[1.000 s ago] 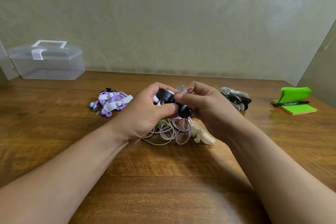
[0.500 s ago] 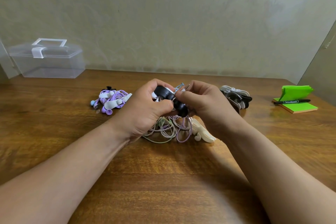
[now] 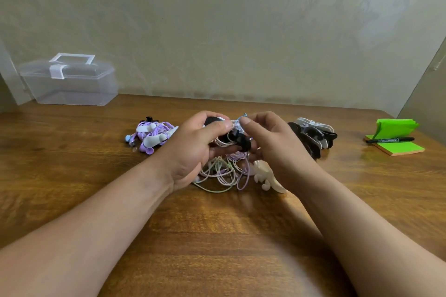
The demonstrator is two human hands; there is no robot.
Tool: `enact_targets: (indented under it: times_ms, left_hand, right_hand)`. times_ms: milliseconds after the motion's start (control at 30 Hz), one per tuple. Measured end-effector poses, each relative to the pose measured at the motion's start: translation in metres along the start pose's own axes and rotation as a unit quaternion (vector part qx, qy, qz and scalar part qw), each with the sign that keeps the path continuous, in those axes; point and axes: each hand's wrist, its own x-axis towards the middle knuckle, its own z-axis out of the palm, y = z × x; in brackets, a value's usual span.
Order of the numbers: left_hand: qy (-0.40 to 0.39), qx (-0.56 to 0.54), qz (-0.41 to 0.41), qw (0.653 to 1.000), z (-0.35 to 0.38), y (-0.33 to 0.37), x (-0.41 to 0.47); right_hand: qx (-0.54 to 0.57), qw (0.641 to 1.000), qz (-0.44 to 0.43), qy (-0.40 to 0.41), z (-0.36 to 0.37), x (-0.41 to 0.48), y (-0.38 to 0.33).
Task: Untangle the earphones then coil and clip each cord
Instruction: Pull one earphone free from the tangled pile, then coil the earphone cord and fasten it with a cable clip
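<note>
- Above the tangle (image 3: pixel 224 171), lifted a little off the table (image 3: pixel 217 236), both hands sit close together around one bundle. What has the left hand (image 3: pixel 193 149) got?
- Its thumb presses the far-left end of a black clip (image 3: pixel 237 140). The fingers curl beneath, with a pale coil (image 3: pixel 223 143) of cord gathered inside. The right hand (image 3: pixel 277 149) curls at the clip's other end, but I cannot tell whether it truly pinches there.
- So the step is closing that clip on the coil?
- I'd judge so. To do it well, hold the loops flat and even under the thumb and tuck in anything loose (a blue strand (image 3: pixel 242 117) pokes up at the top). Then close the clip squarely across the whole bundle, so nothing gets nipped or slips out.
- Which way does the clip lie?
- Its long axis runs slantwise, from far-left down to near-right, crossing the coil rather than following it.
- And the rest?
- One purple set (image 3: pixel 154 135) lies clipped to the left, and spare clips (image 3: pixel 313 135) wait on the right.
</note>
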Motion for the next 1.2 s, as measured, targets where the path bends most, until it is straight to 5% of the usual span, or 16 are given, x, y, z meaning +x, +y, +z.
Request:
enact_targets:
  times_ms: [300, 433, 533, 667, 867, 1067, 1200]
  left_hand:
    - [0.099, 0.027, 0.007, 0.995, -0.02, 0.016, 0.007]
    - [0.17, 0.144, 0.04, 0.974, -0.038, 0.032, 0.009]
    - [0.295, 0.265, 0.096, 0.913, -0.07, 0.041, 0.015]
    - [0.429, 0.22, 0.116, 0.868, -0.104, 0.045, 0.016]
    - [0.299, 0.247, -0.006, 0.922, -0.099, 0.026, 0.023]
    - [0.308, 0.381, 0.051, 0.87, -0.085, 0.037, 0.009]
    - [0.253, 0.395, 0.136, 0.872, -0.071, 0.031, 0.007]
  right_hand:
    - [-0.29, 0.936, -0.198, 0.014, 0.027, 0.003, -0.026]
    - [-0.299, 0.934, -0.197, 0.016, 0.059, 0.023, -0.045]
    - [-0.263, 0.952, -0.156, 0.029, 0.092, 0.044, -0.047]
    - [-0.301, 0.95, -0.054, 0.06, 0.124, 0.073, -0.031]
    - [-0.356, 0.934, -0.005, -0.037, 0.153, 0.075, -0.022]
    - [-0.293, 0.954, -0.065, -0.006, 0.109, 0.065, -0.043]
    - [-0.2, 0.972, -0.118, 0.029, 0.063, 0.045, -0.05]
